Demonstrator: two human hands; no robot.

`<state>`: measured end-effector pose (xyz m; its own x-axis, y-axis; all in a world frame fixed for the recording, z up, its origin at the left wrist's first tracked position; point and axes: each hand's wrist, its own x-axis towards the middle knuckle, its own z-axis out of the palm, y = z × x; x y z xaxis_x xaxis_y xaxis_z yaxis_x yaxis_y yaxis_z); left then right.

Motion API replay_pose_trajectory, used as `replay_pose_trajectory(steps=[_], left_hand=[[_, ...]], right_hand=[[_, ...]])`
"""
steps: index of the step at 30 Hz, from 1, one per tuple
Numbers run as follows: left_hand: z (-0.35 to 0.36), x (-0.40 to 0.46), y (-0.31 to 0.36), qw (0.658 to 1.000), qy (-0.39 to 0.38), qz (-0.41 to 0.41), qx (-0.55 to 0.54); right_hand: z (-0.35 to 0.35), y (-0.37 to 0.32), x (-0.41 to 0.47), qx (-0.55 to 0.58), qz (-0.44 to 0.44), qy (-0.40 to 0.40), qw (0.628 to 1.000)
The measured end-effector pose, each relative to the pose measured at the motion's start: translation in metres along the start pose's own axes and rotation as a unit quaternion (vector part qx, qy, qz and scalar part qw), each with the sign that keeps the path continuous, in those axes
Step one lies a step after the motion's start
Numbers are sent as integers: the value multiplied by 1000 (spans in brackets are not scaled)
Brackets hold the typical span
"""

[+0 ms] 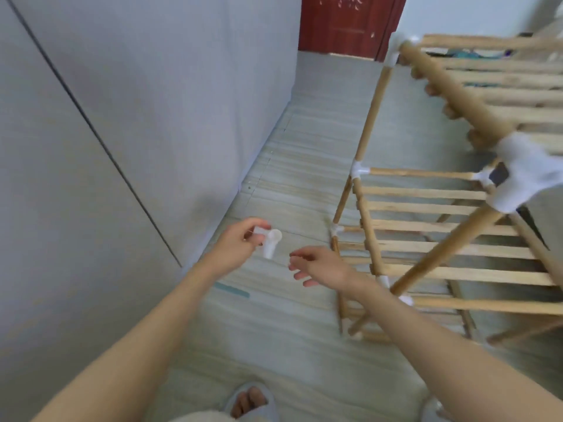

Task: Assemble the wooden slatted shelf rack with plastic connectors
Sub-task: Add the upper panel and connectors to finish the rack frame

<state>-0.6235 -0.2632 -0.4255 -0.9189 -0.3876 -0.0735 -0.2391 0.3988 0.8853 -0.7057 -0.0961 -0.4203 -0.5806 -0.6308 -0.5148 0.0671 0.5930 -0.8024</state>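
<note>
From the head view, the left hand (240,240) pinches a small white plastic connector (271,243) between curled fingers and thumb, holding it up over the pale striped floor (292,166) near the grey wall (152,102). The right hand (316,266) hangs just beside the connector, not touching it, fingers loosely spread and holding nothing. To the right stands the wooden slatted shelf rack (426,239), its round poles joined by white plastic corner pieces (359,171). A grey slipper (253,403) shows at the bottom edge, and a dark red door (344,22) at the far end.
</note>
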Motion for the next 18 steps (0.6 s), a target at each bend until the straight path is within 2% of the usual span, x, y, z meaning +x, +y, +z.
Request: replay_pose_trajectory(steps=[6,11,15,18], left_hand=[[-19,-46,117,992,-25,124,-12],[9,-76,198,975,-43,216,-14],[42,-85,236,957,-52,284,10],[69,-84,249,934,-3,352,59]], right_hand=[[-39,-46,-96,207,-125,-32,970],[-79,-54,-163,225,-203,-6,953],[-111,-37,-204,242,-238,16,940],[-136,-23,-228,212,-256,44,942]])
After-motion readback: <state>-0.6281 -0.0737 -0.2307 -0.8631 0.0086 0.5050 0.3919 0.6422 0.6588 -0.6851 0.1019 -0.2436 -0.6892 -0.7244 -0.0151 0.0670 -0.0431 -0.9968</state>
